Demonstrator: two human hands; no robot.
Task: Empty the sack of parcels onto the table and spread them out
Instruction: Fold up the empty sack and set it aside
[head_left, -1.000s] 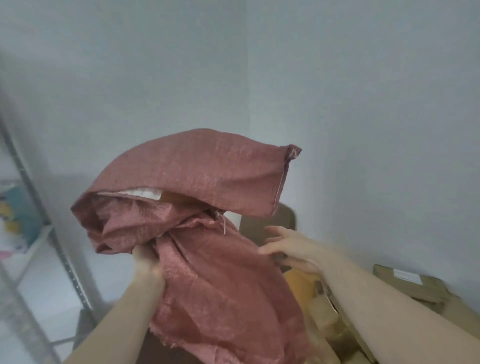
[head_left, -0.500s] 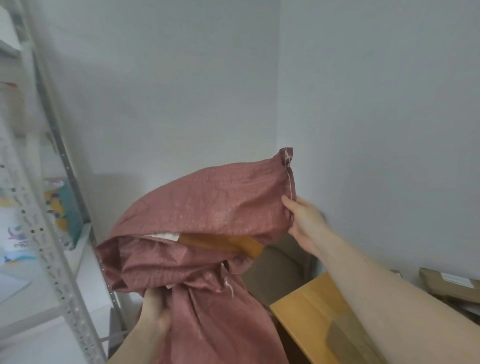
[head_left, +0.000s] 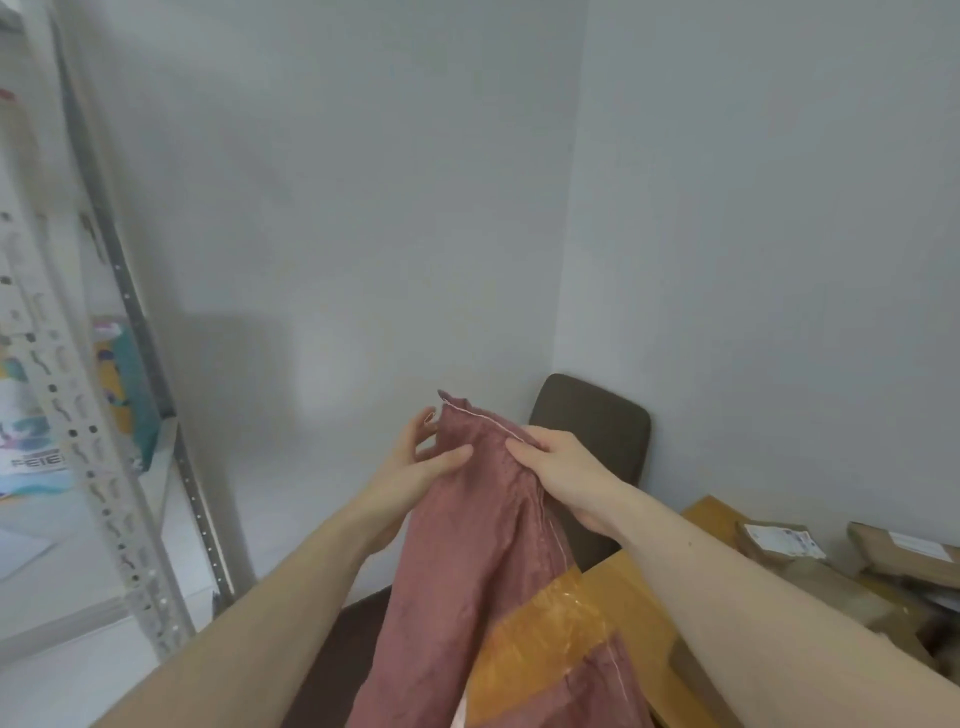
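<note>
Holding the sack (head_left: 483, 561) up by its stitched bottom end in the middle of the frame, I have it hanging mouth-down toward the lower edge, so I judge the emptying to be nearly done rather than just begun. My right hand (head_left: 566, 473) grips the seam with fingers and thumb curled round a fold of the red cloth, and my left hand (head_left: 415, 467) meets the other side of that top corner, thumb pressed against the fabric and the fingers (head_left: 423, 423) only loosely bent behind it; whether they truly pinch it I cannot tell. One amber, tape-wrapped parcel (head_left: 540, 639) shows at the sack's slack lower part, in the lower centre of the frame, seemingly half out of the opening, so at least that one is left to shake free. Several brown parcels (head_left: 831, 566) with white labels already lie heaped at the right edge of the frame on the wooden tabletop (head_left: 634, 597), touching and overlapping one another, which tells me the spreading out has not been done yet. A dark chair back (head_left: 597, 421) stands behind the sack against the wall, and a metal shelf rack (head_left: 104, 415) fills the left side.
</note>
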